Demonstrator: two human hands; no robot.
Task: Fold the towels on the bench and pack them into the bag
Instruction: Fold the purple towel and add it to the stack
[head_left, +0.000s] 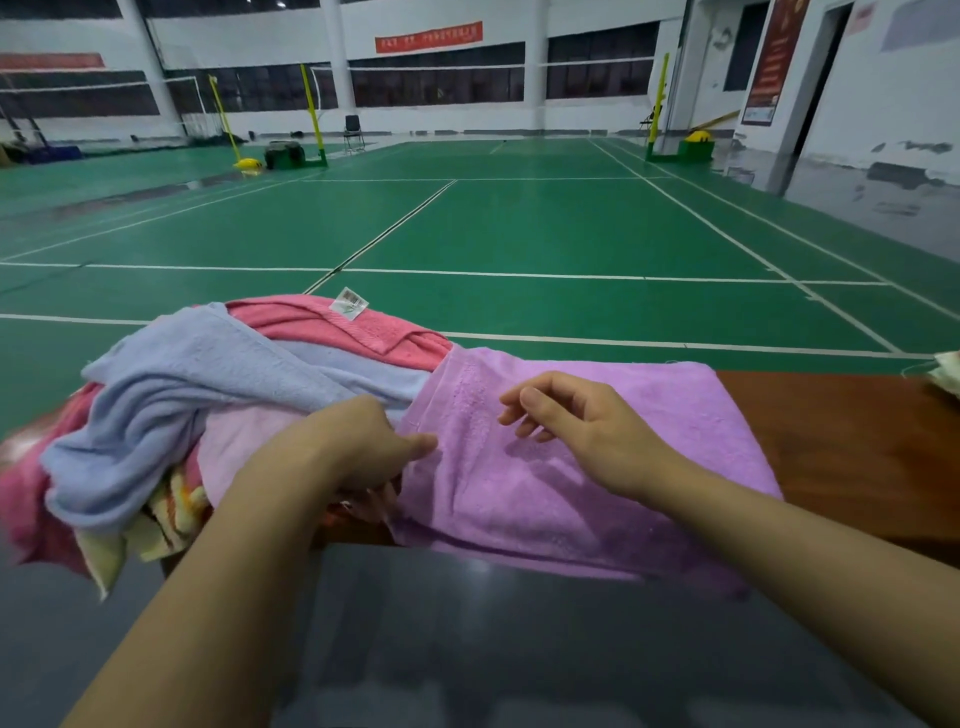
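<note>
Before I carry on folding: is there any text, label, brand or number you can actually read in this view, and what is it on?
None is legible.
White tag on the pink towel: barcode and print, too small to read.
Red banner on the far wall: light characters, too blurred to read.
Tall red poster by the doorway at right: text too blurred to read.
Purple towel under the hands: no text visible.

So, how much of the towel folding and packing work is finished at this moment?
Little looks done. The purple towel lies spread on the bench, and no folded stack shows. In hand: the left hand pinches its left edge, while the right hand hovers over it, holding nothing. Left: the blue towel, the pink towel and others lie heaped unfolded. No bag is in view.
</note>
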